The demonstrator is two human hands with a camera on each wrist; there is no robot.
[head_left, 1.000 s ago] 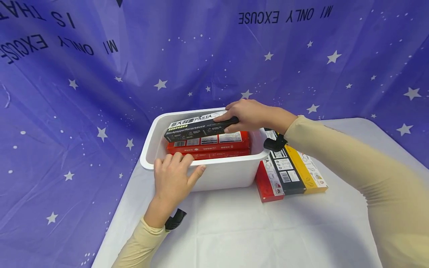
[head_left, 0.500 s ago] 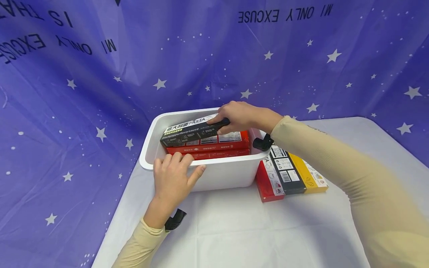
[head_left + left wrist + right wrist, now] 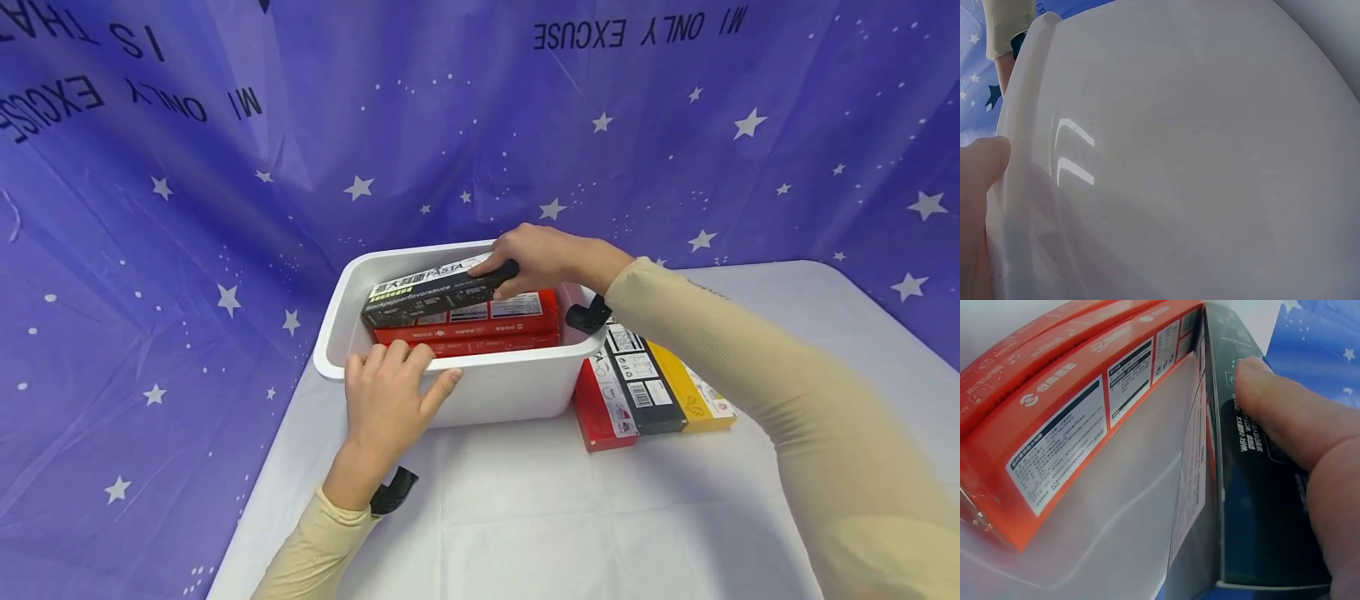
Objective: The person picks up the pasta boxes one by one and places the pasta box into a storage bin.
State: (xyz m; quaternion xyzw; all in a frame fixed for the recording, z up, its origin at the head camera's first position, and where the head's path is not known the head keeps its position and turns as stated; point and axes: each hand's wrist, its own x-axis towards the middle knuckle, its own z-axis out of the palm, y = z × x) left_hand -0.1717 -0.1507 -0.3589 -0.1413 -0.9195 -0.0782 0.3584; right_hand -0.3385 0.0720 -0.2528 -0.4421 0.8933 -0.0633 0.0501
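In the head view my right hand [image 3: 536, 260] grips a black pasta box [image 3: 420, 298] near its right end. The box is tilted inside the white plastic bin [image 3: 517, 358], its left end lower, behind two red boxes [image 3: 480, 325]. From the right wrist, my thumb [image 3: 1279, 406] lies along the dark face of the pasta box [image 3: 1260, 506], next to the red boxes [image 3: 1066, 419]. My left hand [image 3: 386, 400] holds the bin's near rim, fingers curled over it and thumb outside. The left wrist view has that thumb [image 3: 988, 156] against the rim [image 3: 1029, 112].
To the right of the bin, a red box [image 3: 606, 408], a black box [image 3: 643, 383] and a yellow box [image 3: 693, 392] lie side by side on the white tablecloth [image 3: 525, 517]. A purple star-patterned backdrop [image 3: 480, 108] hangs behind and to the left.
My right hand has moved a little left and lowered the black pasta box deeper into the bin, then shifted very slightly. The left hand has stayed on the rim.
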